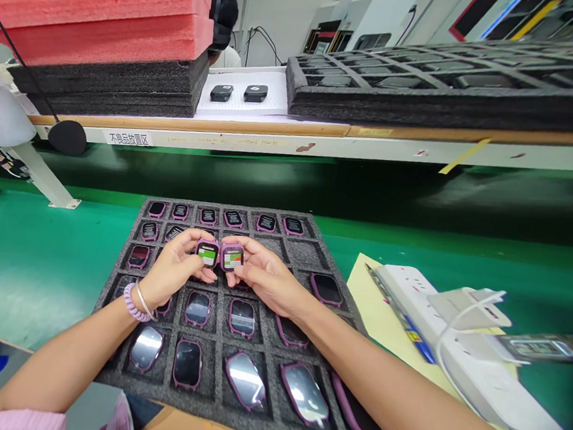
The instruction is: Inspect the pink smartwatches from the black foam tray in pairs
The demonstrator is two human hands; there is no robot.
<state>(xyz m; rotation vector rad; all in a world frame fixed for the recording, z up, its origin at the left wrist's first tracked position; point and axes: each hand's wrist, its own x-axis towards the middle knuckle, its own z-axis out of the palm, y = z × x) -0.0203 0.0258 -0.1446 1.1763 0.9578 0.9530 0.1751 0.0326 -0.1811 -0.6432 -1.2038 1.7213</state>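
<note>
A: Item in hand?

B: Two small purple-cased watch bodies, screens lit. Left hand (174,269) has its grip closed on the left watch (207,253); right hand (265,279) has its grip closed on the right watch (232,258). The two are held side by side, touching, just above the middle of the foam tray (308,254).

A: Handling notes?

B: Judged light and rigid, with a glossy glass face that would smear and likely scratch or crack if dropped. Best taken by the case edges, fingertips off the screen, as both hands do now.

A: Count?

B: Two watches held, both showing green and red panels. In the tray: six face-down along the far row, and a good many more in the nearer rows, dark screens up. The arms hide some pockets, so I cannot give a full total. Several pockets at the right show bare foam.

A: Surroundings?

B: Green surface (31,266) beneath; one white power strip (436,335) at right; pink and black foam sheets (106,32) stacked on the shelf beyond; two dark devices (237,93) there on a white pad.
</note>
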